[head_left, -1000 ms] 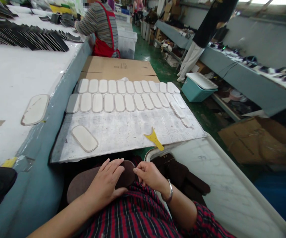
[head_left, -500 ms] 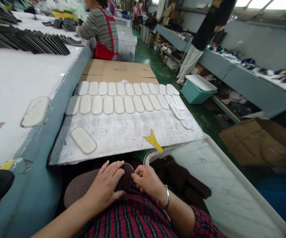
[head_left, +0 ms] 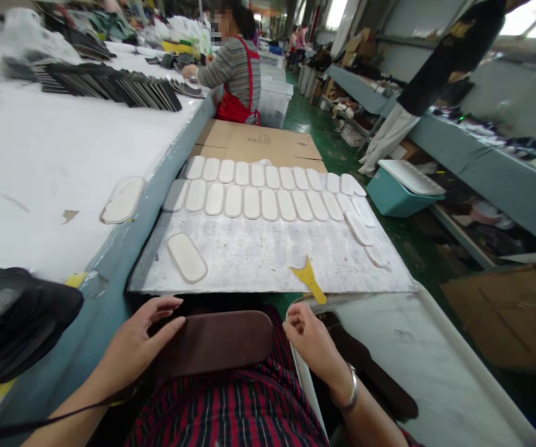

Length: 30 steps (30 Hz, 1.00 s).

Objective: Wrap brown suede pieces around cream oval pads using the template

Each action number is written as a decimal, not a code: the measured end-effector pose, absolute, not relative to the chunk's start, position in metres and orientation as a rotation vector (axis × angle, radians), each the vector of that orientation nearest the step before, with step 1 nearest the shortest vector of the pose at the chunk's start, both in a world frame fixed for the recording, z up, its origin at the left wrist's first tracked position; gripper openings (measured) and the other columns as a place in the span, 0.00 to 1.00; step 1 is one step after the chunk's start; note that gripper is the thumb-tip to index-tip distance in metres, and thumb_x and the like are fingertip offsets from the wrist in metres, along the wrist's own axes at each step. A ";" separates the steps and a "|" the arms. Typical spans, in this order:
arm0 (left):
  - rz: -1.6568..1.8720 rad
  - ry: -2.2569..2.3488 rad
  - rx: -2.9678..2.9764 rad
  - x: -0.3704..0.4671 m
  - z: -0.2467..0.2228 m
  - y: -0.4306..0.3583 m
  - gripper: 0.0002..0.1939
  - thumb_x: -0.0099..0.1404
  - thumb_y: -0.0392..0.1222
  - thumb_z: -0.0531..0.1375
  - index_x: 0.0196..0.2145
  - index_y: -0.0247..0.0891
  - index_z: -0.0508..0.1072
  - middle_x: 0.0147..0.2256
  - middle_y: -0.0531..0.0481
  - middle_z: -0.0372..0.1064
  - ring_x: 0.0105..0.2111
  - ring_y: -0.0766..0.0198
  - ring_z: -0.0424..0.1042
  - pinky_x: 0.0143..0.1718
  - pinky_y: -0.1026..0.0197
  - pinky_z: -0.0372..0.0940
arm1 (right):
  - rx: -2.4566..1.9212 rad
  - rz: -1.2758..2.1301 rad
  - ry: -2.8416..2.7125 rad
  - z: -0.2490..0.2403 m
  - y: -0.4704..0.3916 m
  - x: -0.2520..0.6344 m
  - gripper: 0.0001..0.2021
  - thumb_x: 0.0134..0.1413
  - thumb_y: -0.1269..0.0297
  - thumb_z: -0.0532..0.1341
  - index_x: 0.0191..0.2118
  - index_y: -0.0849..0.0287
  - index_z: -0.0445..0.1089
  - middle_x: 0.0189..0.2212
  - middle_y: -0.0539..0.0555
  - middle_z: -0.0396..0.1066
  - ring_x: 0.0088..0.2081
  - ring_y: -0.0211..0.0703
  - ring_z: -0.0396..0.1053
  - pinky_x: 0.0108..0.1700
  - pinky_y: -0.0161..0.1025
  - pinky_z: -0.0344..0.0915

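Note:
A long dark brown sole-shaped piece [head_left: 226, 341] with rounded ends lies across my lap. My left hand [head_left: 138, 341] is at its left end, with thumb and fingers apart; the thumb overlaps the piece's edge. Just off the right end is my right hand [head_left: 314, 344], its fingers curled and pressed together. Anything inside that curl is hidden. More dark brown pieces [head_left: 384, 375] lie to the right in a pale tray [head_left: 440, 347]. A yellow forked tool [head_left: 312, 282] rests at the front edge of the board.
The white board [head_left: 254, 248] ahead bears two rows of white oval pads [head_left: 233, 202], with one pad [head_left: 187, 257] set apart. A blue-sided table [head_left: 156, 180] runs along the left, holding dark stacked pieces [head_left: 151, 90]. A person in a red apron [head_left: 242, 81] works beyond.
My left hand has moved left, off the middle of the brown piece, whose smooth face now shows. My right hand has come away from its end. The whole view has shifted.

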<state>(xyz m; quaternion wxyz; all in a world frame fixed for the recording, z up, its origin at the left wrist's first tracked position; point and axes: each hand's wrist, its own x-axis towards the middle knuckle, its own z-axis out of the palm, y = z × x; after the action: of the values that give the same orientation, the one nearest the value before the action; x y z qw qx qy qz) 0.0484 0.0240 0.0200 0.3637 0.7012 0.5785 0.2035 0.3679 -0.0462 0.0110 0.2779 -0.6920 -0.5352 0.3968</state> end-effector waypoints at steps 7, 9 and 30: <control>0.558 1.499 1.168 -0.004 0.005 -0.012 0.16 0.60 0.54 0.55 0.32 0.36 0.63 0.25 0.55 0.62 0.24 0.68 0.65 0.26 0.65 0.63 | -1.490 0.706 -2.156 0.030 -0.022 0.304 0.24 0.52 0.57 0.59 0.54 0.60 0.58 0.52 0.60 0.60 0.54 0.52 0.57 0.56 0.51 0.56; 0.573 1.453 1.091 -0.004 0.003 -0.020 0.16 0.61 0.54 0.54 0.29 0.36 0.63 0.22 0.57 0.61 0.21 0.70 0.63 0.24 0.66 0.61 | -1.331 0.715 -2.351 0.034 -0.015 0.276 0.32 0.48 0.53 0.63 0.57 0.61 0.56 0.54 0.61 0.58 0.56 0.53 0.54 0.58 0.51 0.54; 0.373 1.405 0.981 0.007 0.010 -0.009 0.17 0.54 0.54 0.58 0.27 0.35 0.65 0.14 0.59 0.60 0.11 0.72 0.58 0.12 0.70 0.54 | -1.388 0.717 -2.488 0.021 -0.004 0.214 0.47 0.30 0.45 0.69 0.56 0.67 0.57 0.53 0.62 0.59 0.53 0.55 0.55 0.58 0.50 0.51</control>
<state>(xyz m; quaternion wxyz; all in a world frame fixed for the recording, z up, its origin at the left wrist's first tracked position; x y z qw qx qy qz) 0.0071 -0.0086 0.0100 0.6395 0.4302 0.6158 0.1636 0.2140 -0.0038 0.0205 0.1018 -0.4701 -0.8424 0.2428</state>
